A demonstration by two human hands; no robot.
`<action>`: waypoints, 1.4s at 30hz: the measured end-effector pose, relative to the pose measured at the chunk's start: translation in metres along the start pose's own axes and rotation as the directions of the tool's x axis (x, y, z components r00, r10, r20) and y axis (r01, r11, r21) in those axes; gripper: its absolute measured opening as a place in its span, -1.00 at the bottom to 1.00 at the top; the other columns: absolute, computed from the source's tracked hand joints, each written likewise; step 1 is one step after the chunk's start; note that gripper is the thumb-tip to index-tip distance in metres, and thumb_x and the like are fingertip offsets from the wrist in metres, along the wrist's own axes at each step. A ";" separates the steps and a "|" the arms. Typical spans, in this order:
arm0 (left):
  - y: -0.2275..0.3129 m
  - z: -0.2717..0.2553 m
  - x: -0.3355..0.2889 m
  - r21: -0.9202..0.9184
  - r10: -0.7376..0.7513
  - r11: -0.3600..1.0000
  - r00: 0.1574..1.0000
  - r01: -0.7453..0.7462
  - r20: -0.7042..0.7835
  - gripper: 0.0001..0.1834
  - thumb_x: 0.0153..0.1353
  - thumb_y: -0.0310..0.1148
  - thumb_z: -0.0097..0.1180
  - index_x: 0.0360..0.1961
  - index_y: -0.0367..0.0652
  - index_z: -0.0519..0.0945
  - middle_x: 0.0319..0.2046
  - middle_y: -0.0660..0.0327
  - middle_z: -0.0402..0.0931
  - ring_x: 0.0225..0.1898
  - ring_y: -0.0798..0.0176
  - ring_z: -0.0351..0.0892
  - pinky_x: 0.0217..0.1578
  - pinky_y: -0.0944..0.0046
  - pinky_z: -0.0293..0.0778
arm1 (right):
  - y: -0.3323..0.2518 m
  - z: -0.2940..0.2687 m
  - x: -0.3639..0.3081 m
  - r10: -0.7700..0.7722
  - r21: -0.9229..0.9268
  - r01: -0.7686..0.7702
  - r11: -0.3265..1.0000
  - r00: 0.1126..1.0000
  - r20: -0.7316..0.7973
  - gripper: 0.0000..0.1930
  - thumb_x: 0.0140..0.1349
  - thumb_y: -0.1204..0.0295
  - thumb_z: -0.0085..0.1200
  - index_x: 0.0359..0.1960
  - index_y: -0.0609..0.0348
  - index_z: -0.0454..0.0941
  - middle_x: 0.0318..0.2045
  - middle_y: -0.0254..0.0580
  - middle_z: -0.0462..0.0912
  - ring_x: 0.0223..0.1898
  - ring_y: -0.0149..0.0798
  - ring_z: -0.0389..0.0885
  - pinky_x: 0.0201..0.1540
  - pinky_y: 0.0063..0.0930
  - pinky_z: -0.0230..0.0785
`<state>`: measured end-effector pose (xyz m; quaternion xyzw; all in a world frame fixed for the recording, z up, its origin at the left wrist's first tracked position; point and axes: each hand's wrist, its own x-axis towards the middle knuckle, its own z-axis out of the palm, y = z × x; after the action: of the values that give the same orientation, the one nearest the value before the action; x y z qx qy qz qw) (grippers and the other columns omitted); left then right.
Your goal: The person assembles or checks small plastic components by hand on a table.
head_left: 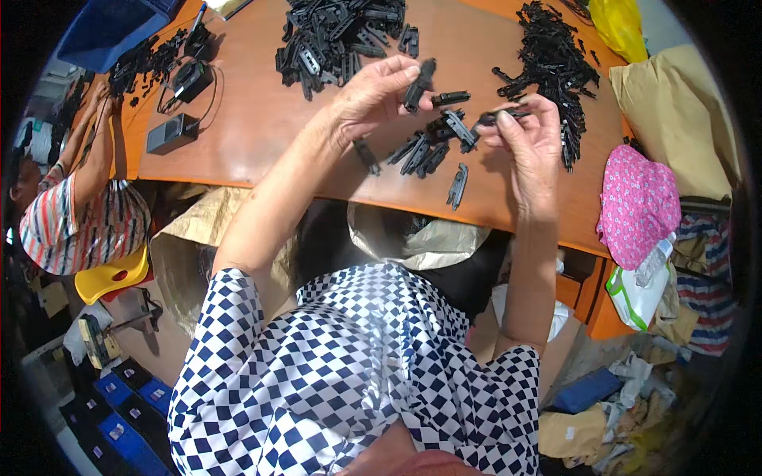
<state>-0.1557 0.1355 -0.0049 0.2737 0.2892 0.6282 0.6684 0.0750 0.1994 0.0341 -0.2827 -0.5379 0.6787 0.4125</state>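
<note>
Pinching tip: grip lightly near the ends, probably safest for slim pieces; keep thumbs clear of fine edges, both hands low over the table (254,151) in case of a drop.
Right hand (530,147): nearly closed at 2 o'clock, squeezing a dark part (488,118) between thumb and fingers; right forearm (535,258) steep, from 4 o'clock.
Left hand (373,91): extended to 12 o'clock, closed to a pinch on a tilted black part (421,83); left forearm (292,176) on a long slant from 8 o'clock.
Loose part (457,187): alone at 2 o'clock, near the table's front edge.
Small cluster (417,153): on the table at 1 o'clock.
Far heaps: larger pile (341,38) at 12 o'clock, second heap (556,71) between 1 and 2.
</note>
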 end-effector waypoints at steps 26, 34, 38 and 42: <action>-0.040 0.065 -0.054 -0.113 -0.104 0.990 0.970 0.080 -0.221 -0.59 0.37 -0.07 -0.07 -0.10 -0.23 0.53 -0.19 0.26 0.56 -0.25 0.42 0.49 -0.25 0.41 0.47 | 0.034 0.031 -0.044 -0.534 -0.679 0.573 0.458 0.788 0.305 -0.80 -0.03 0.68 0.23 -0.35 0.24 0.54 -0.34 -0.09 0.60 -0.36 -0.12 0.62 -0.36 -0.38 0.48; -0.073 0.078 -0.047 0.047 0.200 0.979 0.913 -0.197 -0.356 -0.64 0.29 -0.24 0.11 0.02 -0.23 0.51 -0.08 0.24 0.55 -0.08 0.41 0.49 -0.01 0.37 0.42 | 0.050 0.037 -0.041 -0.615 -0.732 0.528 0.430 0.765 0.191 -0.83 0.01 0.63 0.23 -0.33 0.23 0.55 -0.31 -0.14 0.62 -0.34 -0.14 0.65 -0.33 -0.39 0.52; -0.068 0.068 -0.052 0.211 0.203 0.969 0.903 -0.129 -0.379 -0.71 0.31 -0.30 0.07 -0.03 -0.22 0.53 -0.13 0.22 0.57 -0.15 0.43 0.51 -0.06 0.39 0.45 | 0.050 0.045 -0.046 -0.495 -0.725 0.419 0.547 0.860 0.124 -0.83 0.03 0.59 0.23 -0.32 0.20 0.56 -0.27 -0.16 0.60 -0.26 -0.14 0.63 -0.27 -0.36 0.50; -0.056 0.064 -0.060 0.358 0.329 0.910 0.892 -0.211 -0.310 -0.74 0.32 -0.36 0.03 -0.05 -0.27 0.53 -0.14 0.19 0.58 -0.14 0.36 0.54 -0.05 0.37 0.46 | 0.031 0.048 -0.049 -0.200 -0.661 0.150 0.735 0.980 -0.001 -0.69 0.02 0.47 0.29 -0.18 0.20 0.53 -0.26 -0.22 0.57 -0.25 -0.27 0.60 -0.30 -0.44 0.46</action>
<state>-0.0739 0.0722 0.0006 0.2935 0.4626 0.7015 0.4558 0.0519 0.1312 0.0139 -0.3817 -0.7510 0.3937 0.3678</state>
